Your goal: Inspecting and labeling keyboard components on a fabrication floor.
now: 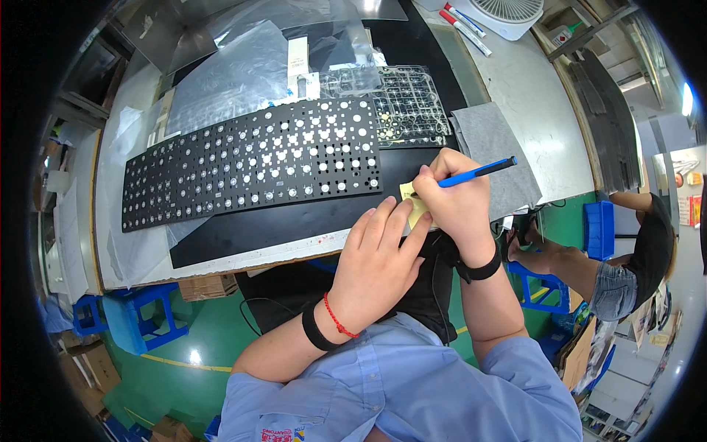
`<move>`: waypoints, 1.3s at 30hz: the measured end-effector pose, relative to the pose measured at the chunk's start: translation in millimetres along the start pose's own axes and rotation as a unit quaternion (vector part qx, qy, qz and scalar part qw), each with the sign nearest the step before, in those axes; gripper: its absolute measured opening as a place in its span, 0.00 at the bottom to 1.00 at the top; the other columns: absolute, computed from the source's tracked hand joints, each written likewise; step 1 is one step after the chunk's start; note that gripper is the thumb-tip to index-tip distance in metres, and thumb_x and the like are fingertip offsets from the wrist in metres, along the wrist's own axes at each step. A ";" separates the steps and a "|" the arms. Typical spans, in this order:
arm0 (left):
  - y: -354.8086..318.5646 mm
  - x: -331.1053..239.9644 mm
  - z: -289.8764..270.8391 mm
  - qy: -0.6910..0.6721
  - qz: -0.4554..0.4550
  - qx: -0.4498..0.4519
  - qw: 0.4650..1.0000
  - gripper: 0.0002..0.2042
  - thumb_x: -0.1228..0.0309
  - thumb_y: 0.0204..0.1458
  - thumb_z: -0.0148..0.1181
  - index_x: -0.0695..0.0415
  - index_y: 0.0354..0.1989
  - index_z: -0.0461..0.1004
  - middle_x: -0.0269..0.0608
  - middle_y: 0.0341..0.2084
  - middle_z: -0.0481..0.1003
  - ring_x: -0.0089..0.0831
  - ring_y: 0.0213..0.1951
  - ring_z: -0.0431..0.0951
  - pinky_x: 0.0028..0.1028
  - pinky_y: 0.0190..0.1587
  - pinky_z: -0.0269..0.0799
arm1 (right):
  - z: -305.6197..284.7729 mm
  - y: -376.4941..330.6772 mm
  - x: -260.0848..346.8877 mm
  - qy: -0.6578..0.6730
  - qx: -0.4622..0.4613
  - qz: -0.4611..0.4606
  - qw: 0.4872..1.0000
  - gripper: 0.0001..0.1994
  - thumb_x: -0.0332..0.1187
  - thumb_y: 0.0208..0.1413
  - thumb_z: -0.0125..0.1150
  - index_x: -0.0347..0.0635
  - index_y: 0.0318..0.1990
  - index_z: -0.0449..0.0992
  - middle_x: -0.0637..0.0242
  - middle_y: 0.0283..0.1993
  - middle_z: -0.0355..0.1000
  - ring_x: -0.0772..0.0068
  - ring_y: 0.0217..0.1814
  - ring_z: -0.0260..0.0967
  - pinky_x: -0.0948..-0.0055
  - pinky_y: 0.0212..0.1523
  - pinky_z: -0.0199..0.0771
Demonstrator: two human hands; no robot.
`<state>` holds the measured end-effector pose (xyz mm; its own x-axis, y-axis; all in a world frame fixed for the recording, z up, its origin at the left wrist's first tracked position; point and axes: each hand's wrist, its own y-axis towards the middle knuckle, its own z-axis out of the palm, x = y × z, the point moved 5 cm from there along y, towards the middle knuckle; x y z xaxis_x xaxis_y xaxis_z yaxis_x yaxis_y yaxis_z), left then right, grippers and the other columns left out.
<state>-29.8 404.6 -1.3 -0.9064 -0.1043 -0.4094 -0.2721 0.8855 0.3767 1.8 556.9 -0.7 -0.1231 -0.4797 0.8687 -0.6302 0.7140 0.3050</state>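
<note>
One yellow note (pixel 414 202) under left hand (pixel 377 254) fingertips.

The right hand (pixel 455 199) and left hand (pixel 379 258) cover most of the yellow sticky note (pixel 409 197); any writing is unreadable. At three o'clock, a seated co-worker (pixel 626 258) is cut off by the rim.

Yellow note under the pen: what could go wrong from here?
1. The yellow note sits near the table edge, pinned only by the left hand; it might slip while the right hand writes with the blue pen.
2. The black perforated panel lies close by; a forearm could nudge it.
</note>
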 end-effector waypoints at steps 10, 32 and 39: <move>0.0 0.2 -1.1 -0.004 0.001 0.005 1.000 0.31 0.67 0.40 0.71 0.53 0.58 0.71 0.46 0.55 0.67 0.45 0.61 0.65 0.42 0.60 0.62 | -7.8 0.6 -4.1 0.033 -0.010 -0.001 0.999 0.16 0.24 0.47 0.63 0.39 0.16 0.60 0.71 0.15 0.59 0.83 0.18 0.53 0.73 0.20 0.53; -0.6 0.7 1.9 0.017 0.006 -0.008 1.000 0.29 0.65 0.41 0.70 0.51 0.56 0.73 0.40 0.55 0.68 0.43 0.60 0.66 0.43 0.60 0.62 | -3.3 0.0 5.4 -0.019 0.045 0.021 0.999 0.16 0.23 0.48 0.64 0.39 0.17 0.61 0.70 0.16 0.64 0.83 0.19 0.56 0.76 0.20 0.56; 0.4 0.5 3.7 0.028 0.007 -0.007 1.000 0.28 0.65 0.41 0.70 0.51 0.55 0.73 0.40 0.56 0.68 0.43 0.60 0.65 0.43 0.60 0.62 | -0.7 0.2 1.8 0.000 0.025 0.017 1.000 0.16 0.25 0.46 0.65 0.40 0.17 0.61 0.71 0.14 0.60 0.84 0.17 0.53 0.74 0.17 0.53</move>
<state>-29.1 406.6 -4.5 -0.9265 -0.1185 -0.3571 -0.2640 0.8810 0.3927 2.0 556.5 1.2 -0.1452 -0.4547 0.8787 -0.6629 0.7040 0.2548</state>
